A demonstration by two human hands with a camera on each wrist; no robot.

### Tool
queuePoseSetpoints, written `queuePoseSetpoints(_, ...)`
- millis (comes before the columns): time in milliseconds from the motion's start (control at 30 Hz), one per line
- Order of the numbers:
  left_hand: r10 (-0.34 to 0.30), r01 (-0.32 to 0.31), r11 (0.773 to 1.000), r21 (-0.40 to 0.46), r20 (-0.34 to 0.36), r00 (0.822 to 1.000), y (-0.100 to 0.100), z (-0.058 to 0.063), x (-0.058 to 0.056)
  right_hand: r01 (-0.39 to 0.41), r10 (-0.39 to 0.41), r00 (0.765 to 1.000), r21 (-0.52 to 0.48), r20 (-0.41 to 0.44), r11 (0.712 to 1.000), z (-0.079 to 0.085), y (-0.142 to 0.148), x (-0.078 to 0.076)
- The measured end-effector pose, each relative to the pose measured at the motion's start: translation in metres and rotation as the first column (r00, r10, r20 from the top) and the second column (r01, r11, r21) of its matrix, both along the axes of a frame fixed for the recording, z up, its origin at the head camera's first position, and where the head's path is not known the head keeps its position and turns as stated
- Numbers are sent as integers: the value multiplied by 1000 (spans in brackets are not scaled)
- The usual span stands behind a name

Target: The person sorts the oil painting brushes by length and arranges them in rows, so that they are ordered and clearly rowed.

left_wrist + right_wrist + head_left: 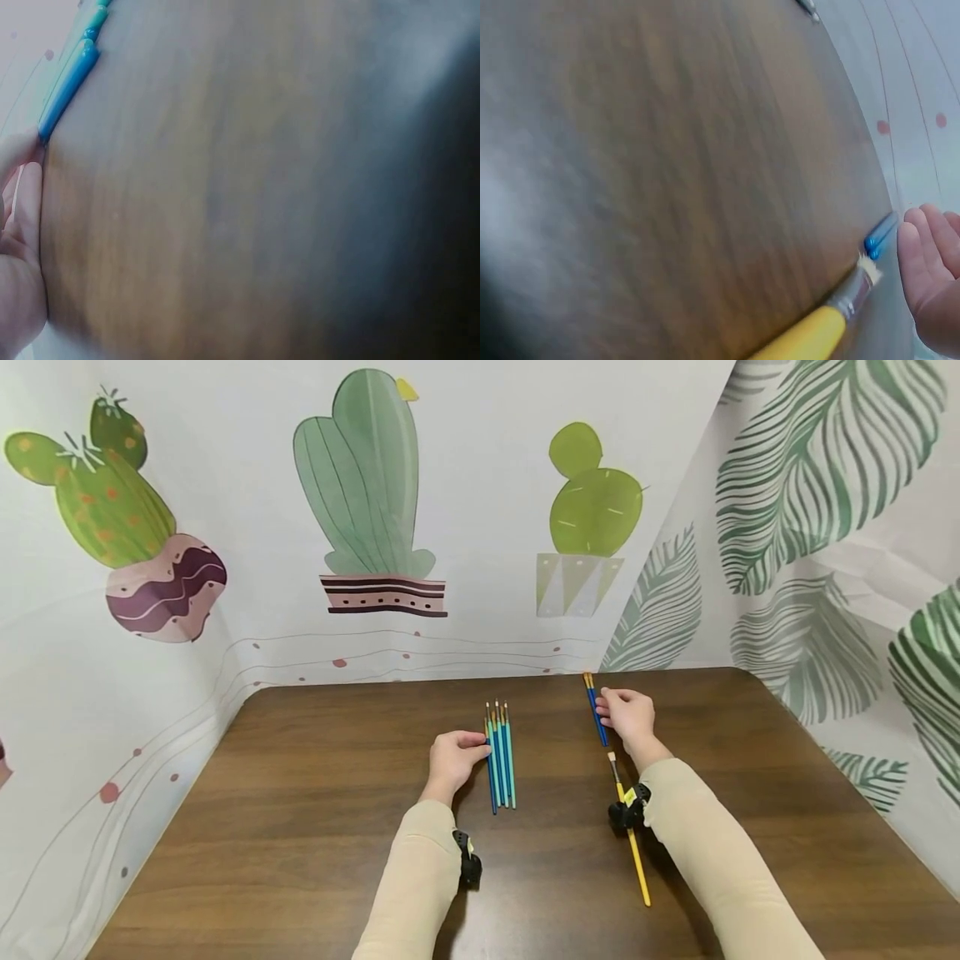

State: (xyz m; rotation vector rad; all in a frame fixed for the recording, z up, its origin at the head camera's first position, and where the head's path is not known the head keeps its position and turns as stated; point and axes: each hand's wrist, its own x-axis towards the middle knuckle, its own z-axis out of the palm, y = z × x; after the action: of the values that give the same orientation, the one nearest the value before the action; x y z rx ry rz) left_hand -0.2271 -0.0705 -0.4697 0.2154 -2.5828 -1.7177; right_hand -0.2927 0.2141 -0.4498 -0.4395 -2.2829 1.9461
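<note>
Several thin blue and turquoise paintbrushes (502,768) lie side by side on the table, bristles pointing away. At their left edge, my left hand (452,764) pinches a dark blue paintbrush (492,781) between thumb and forefinger. In the left wrist view, that hand (22,225) shows only at the left edge, partly cut off. Farther right, my right hand (628,714) is beside two blue paintbrushes (597,714); the right wrist view shows its fingers (922,240) extended and apart from them. Below that wrist lies a yellow paintbrush (638,864) with pale bristles.
The brown wooden table (315,810) carries all the brushes. Behind it hangs a white cloth (487,510) printed with cacti and leaves, meeting the far edge. The right wrist's black camera (628,808) hides part of the yellow brush's handle.
</note>
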Motion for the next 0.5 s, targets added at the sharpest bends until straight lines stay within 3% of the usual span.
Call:
queuePoseSetpoints(233,2,-2,1000,2,-8,1000,0,0,1,-81,81,997,-13,7,997,3,-13,6)
queuePoseSetpoints(500,-19,20,997,78,-16,1000,-1,-3,1,-157,157,988,-29,9,987,5,-29,14)
